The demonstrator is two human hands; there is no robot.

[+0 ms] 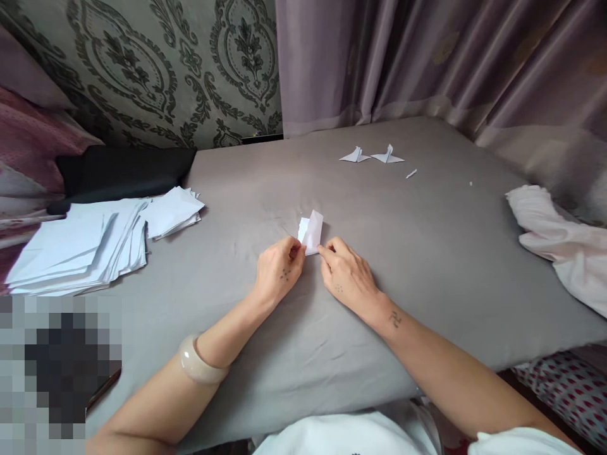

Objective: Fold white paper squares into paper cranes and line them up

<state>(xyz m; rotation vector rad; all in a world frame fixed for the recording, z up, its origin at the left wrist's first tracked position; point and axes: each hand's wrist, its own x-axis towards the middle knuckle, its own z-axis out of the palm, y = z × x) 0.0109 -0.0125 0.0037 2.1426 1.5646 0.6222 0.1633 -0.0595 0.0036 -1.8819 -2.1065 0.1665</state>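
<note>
A small folded piece of white paper (313, 231) stands partly raised from the grey cloth, between my two hands. My left hand (283, 265) pinches its lower left corner between thumb and fingers. At its lower right corner, my right hand (347, 273) has thumb and index finger closed on the edge, with the other fingers curled under. The paper's upper part shows overlapping flaps, one leaning to the right. My fingertips hide its lower corners.
Two folded paper birds (387, 155) rest at the back, near a thin paper scrap (411, 174). Stacked white sheets (61, 243) and smaller cut pieces (173, 212) lie left, before a black cloth-like item (128, 169). A pale crumpled cloth (564, 240) lies right.
</note>
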